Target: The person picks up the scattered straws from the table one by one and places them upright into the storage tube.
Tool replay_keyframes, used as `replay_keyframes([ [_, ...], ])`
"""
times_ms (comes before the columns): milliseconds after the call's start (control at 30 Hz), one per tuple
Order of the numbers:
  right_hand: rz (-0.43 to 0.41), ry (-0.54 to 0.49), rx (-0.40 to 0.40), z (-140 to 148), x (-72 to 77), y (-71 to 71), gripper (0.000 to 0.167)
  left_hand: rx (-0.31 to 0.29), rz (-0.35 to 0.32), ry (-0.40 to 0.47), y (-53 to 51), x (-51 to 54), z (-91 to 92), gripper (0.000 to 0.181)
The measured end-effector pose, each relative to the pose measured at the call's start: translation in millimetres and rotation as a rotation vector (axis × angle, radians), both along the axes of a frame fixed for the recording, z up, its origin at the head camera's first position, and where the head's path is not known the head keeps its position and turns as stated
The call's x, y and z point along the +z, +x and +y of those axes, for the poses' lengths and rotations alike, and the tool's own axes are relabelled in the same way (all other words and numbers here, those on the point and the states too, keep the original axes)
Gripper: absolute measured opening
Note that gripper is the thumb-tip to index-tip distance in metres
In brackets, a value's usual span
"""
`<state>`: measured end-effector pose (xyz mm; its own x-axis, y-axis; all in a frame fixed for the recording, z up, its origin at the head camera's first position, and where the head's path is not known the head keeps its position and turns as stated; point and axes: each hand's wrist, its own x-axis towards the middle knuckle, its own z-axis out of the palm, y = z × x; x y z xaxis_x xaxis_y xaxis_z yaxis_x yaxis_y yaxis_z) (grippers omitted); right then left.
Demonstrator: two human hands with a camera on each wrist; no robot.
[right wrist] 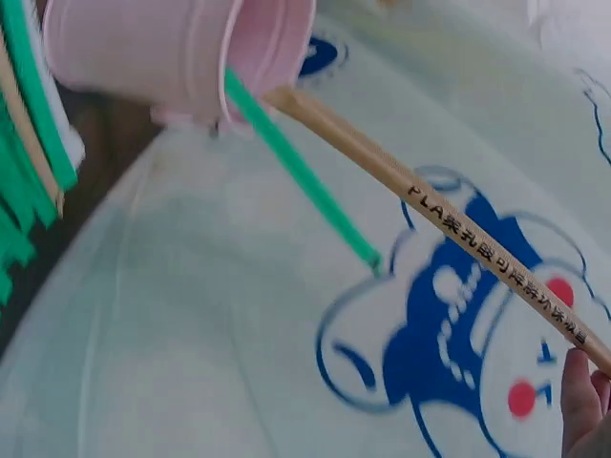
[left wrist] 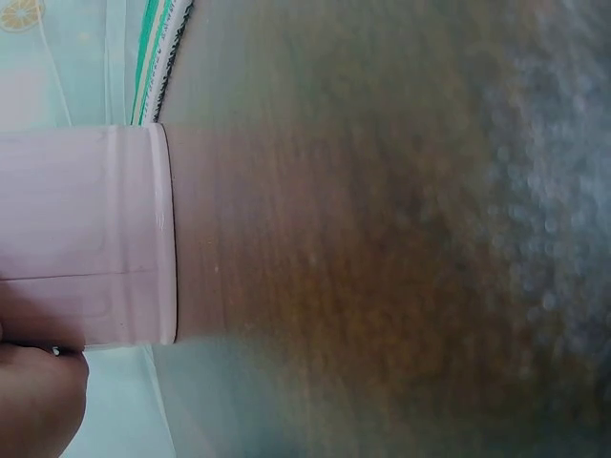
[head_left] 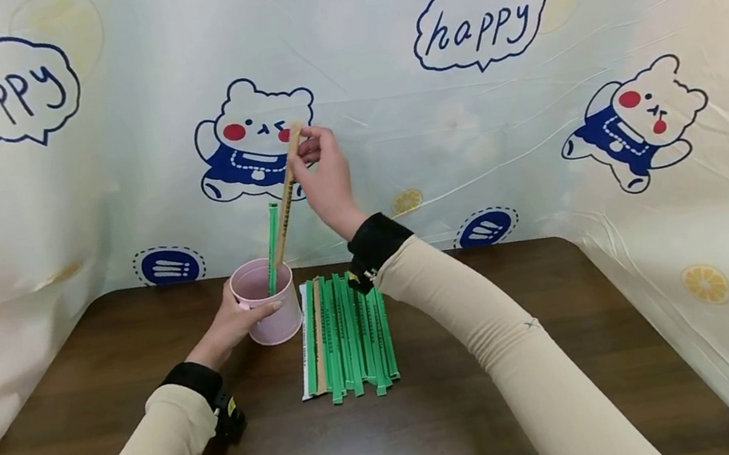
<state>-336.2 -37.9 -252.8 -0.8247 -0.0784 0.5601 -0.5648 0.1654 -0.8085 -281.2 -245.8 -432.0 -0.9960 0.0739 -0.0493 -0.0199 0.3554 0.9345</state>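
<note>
Right hand (head_left: 329,177): raised above the far part of the worktop (head_left: 446,441), fingers pinching a tan stick (head_left: 289,200) close to its upper end. Stick slants down to the left; its lower end is at the mouth of a pink cup (head_left: 277,326). Contact with the rim: cannot tell.

Left hand (head_left: 231,324): fingers grasping the cup from the left, thumb laid across its near side. Cup roughly upright, toward the far left of the worktop. One green stick (head_left: 271,248) leans in it, top well above the rim.

Just right of the cup: a row of sticks (head_left: 350,336) lying side by side, mostly green, one tan and a white strip toward the left edge. Beyond the worktop hangs a printed backdrop (head_left: 359,33).

Handling (judged): tan stick carries "PLA" lettering and looks like a paper-wrapped straw; light, fairly stiff lengthwise, easily creased if squeezed hard. Smooth wrap may slide a little. Best hold: light pinch near the upper end, as here, leaving the lower length free. Cup looks thin-walled and light, likely to tip if knocked; a side hold below the rim steadies it and leaves the mouth clear.
</note>
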Motion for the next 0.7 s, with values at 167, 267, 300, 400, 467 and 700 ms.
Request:
replay_keyframes([
  [167,-0.014,0.072,0.012,-13.9,-28.9,7.0,0.034,-0.007,-0.015,-0.002,-4.2,2.7,0.6,0.107],
  [267,-0.067,0.11,0.023,-17.2,-51.0,11.4,0.035,-0.01,-0.027,-0.007,-3.6,0.7,0.4,0.107],
  [300,-0.087,0.123,0.028,-17.5,-58.0,13.0,0.035,-0.011,-0.025,-0.005,-3.1,-0.6,0.4,0.107],
  [400,-0.127,0.141,0.043,-18.4,-70.3,13.4,0.034,-0.012,-0.014,-0.005,-4.3,0.0,-0.3,0.106],
  [467,-0.153,0.152,0.052,-18.3,-76.6,13.7,0.033,-0.014,-0.017,-0.006,-3.9,-1.2,-0.8,0.106],
  [700,-0.185,0.127,0.042,-16.1,-85.4,10.9,0.031,-0.021,-0.007,-0.012,-4.7,-3.4,-1.5,0.105],
])
